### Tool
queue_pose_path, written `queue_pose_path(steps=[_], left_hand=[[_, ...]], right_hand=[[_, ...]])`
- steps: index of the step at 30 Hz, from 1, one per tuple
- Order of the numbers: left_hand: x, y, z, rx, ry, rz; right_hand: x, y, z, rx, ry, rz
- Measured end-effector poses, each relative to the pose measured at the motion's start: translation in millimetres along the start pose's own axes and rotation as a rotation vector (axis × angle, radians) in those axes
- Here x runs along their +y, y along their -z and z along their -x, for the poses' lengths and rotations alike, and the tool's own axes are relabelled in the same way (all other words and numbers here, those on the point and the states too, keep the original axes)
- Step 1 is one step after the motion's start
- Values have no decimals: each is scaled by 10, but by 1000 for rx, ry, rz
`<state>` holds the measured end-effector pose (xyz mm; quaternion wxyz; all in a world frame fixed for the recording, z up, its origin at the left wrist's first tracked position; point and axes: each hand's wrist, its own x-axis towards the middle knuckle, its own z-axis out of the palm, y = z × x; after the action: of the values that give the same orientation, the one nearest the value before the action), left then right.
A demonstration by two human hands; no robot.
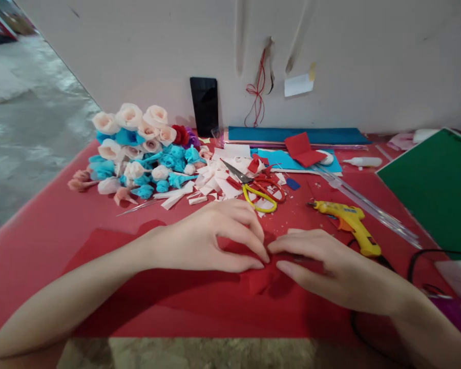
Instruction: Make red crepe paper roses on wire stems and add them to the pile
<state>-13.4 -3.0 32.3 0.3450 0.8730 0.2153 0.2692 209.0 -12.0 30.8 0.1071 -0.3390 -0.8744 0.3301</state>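
My left hand [211, 238] and my right hand [322, 266] meet at the middle of the red table cover [54, 230]. Both pinch a piece of red crepe paper [261, 279] between thumb and fingers, their fingertips almost touching. The paper lies crumpled on the cover under the fingers, and part of it is hidden by the hands. A larger red sheet [107, 241] lies flat beneath my left wrist.
A heap of blue, white and pink paper flowers [138, 148] sits at the back left. Scissors [259, 189] lie among paper scraps behind my hands. A yellow glue gun [349, 220] rests to the right, with a green board [438, 189], blue paper [295, 136], a glue bottle [363, 162] and a black phone [204, 105].
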Motion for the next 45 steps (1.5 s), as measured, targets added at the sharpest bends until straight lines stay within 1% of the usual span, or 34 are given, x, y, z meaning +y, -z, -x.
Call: queue_pose_path(steps=[4, 8, 12, 19, 24, 28, 32, 36, 38, 42, 45], left_hand=[[-33, -4, 8, -73, -78, -22], [-34, -11, 4, -130, -128, -149], [-22, -43, -16, -144, -95, -186], [-51, -116, -27, -113, -48, -164], [-57, -115, -28, -141, -50, -173], [-44, -91, -21, -173, -109, -271], [-39, -81, -11, -175, -198, -390], [-34, -115, 1, -106, -317, -486], [-31, -144, 4, -72, -347, -535], [-23, -197, -3, -82, -330, -582], [-14, -212, -10, -127, -232, -548]], right_hand=[[-13, 6, -27, -105, 5, -40], [22, -21, -57, -176, -8, -65], [58, -55, -78, -214, -12, -98], [90, -74, -69, -224, -37, -119], [122, -73, -76, -243, -35, -152], [152, -84, -66, -267, -79, -167], [185, -101, -49, -268, -115, -177], [198, -103, -42, -267, -124, -186], [197, -106, -45, -274, -132, -185], [197, -126, -47, -303, -129, -183], [197, -134, -37, -300, -133, -164]])
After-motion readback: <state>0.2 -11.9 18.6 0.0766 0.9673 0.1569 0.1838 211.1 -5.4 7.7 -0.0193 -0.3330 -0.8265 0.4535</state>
